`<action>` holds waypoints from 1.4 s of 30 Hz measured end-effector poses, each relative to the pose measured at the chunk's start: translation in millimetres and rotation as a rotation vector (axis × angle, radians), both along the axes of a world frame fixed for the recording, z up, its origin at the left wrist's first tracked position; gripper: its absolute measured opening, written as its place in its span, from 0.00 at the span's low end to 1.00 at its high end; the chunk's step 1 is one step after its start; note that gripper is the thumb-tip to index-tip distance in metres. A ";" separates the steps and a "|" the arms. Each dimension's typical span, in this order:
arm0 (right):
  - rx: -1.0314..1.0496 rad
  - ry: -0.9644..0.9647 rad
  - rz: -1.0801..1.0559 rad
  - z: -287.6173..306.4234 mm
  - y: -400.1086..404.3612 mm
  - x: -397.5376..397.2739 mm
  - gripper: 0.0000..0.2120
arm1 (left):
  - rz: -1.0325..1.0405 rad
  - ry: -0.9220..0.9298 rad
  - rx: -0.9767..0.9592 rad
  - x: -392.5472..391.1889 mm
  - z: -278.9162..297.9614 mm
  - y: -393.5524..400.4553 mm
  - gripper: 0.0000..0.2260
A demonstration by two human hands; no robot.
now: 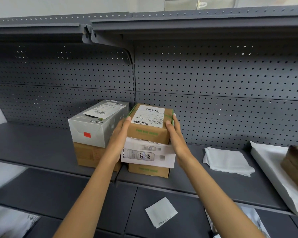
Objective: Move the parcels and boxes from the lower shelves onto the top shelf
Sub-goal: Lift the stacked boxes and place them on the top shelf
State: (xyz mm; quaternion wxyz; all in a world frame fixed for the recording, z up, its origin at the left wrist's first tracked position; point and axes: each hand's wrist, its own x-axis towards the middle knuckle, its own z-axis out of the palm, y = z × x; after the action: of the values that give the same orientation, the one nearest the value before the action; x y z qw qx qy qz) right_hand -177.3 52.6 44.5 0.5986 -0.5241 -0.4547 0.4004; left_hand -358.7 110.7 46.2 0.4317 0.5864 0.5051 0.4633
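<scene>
Hands on the load: your left hand and right hand clasp the small brown cardboard box with the white shipping label and green tape from opposite sides. Left fingers lie fairly straight along the box's left face, tips reaching its upper edge. Your right thumb crosses the near right corner, and the other fingers wrap the right face, mostly hidden behind it. The box sits squarely between your two palms, label up.

Directly under the grip: a white carton printed with bottle pictures, touching the held box's underside. Below that, a flat brown box with green print, resting on the grey metal shelf. Whether the held box is lifted clear of the white carton, you cannot tell.

Just left of your left hand: a silver-grey box with a red sticker and white label, stacked on a plain brown cardboard box; your left wrist crosses in front of that stack.

Right of your right hand, well apart: folded white cloth on the same shelf. Further right, a white parcel with a dark brown item on it.

Above the grip: the underside of the upper grey shelf. Below your forearms: a white paper square on the lower shelf.
</scene>
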 end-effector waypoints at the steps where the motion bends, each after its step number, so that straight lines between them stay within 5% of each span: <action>1: 0.000 -0.001 -0.004 1.3 -1.8 0.4 0.25 | 0.002 0.006 -0.006 0.9 0.2 -0.7 0.29; 18: 0.069 -0.036 -0.122 8.7 -39.8 -9.6 0.26 | -0.015 -0.078 0.088 6.5 7.2 -29.6 0.20; 26: 0.107 -0.066 -0.139 -1.1 -68.8 -12.3 0.27 | 0.008 -0.162 0.112 6.4 -3.0 -57.2 0.30; 32: 0.130 -0.079 -0.158 -2.3 -94.3 -5.4 0.26 | -0.004 -0.187 0.165 11.8 -0.8 -85.2 0.26; 36: 0.141 -0.089 -0.159 -3.2 -117.7 0.3 0.25 | -0.008 -0.197 0.174 16.3 -0.9 -109.1 0.14; 42: 0.153 -0.097 -0.121 8.5 -166.1 8.9 0.27 | -0.009 -0.164 0.210 18.4 9.2 -155.3 0.26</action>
State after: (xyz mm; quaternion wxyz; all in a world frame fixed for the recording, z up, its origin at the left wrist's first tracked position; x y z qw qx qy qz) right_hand -168.4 -113.5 53.0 0.6372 -0.5220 -0.4800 0.3017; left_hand -340.3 -44.6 55.5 0.4099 0.5909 0.4143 0.5579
